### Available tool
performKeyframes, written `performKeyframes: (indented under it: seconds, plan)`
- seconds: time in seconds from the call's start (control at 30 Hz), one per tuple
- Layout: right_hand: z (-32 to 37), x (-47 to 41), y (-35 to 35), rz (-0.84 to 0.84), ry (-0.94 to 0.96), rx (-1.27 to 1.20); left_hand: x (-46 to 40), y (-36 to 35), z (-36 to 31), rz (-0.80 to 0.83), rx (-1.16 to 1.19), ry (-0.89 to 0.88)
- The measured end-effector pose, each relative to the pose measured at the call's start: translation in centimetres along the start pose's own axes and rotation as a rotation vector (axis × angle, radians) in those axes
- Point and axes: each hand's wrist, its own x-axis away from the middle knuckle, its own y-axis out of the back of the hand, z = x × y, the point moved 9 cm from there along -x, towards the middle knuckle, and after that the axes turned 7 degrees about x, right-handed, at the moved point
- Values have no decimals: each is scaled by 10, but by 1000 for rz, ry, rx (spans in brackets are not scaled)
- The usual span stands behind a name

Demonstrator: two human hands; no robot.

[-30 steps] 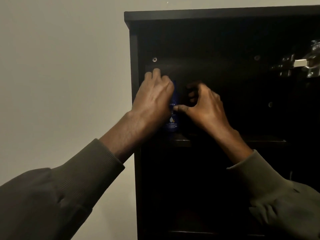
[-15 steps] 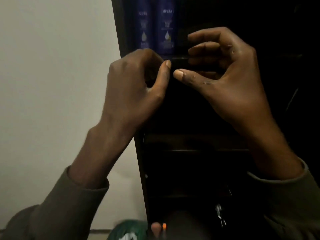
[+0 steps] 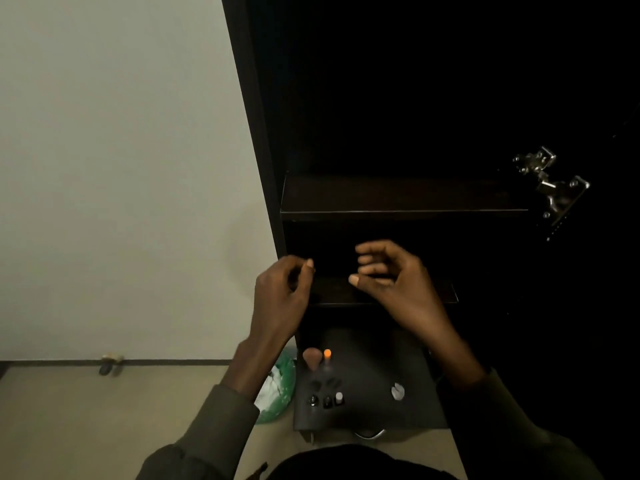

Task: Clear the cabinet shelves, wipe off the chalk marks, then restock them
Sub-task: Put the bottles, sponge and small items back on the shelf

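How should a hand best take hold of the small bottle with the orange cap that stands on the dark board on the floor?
Pinch the orange-capped bottle by its cap from straight above. It stands upright, and a pinkish brush stands close on its left, so a sideways approach would likely knock that over. The body below the cap is too dark to judge.

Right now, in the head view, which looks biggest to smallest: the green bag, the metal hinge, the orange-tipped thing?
1. Green bag, though an arm hides part.
2. Hinge, nearly as big; it may sit nearer, so unsure.
3. Orange-tipped thing, clearly smallest.

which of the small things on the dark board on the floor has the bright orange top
The small upright item at the board's far left end, just right of the tan cone-shaped piece. The others look black, white or grey.
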Motion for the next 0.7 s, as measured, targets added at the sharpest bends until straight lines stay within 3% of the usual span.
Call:
performKeyframes:
  seconds: [0.17,0.33,0.5,0.7]
  plan:
    - [-139,16,-43,79,-267,63,46,-32,95,123,-104,216]
    - [-227,31,-94,204,-414,172,87,-73,162,383,-226,418]
    - [-270,31,-116,287,-438,388,105,-95,178,566,-263,444]
    - [-283,20,-139,426,-338,544,110,-106,183,639,-276,380]
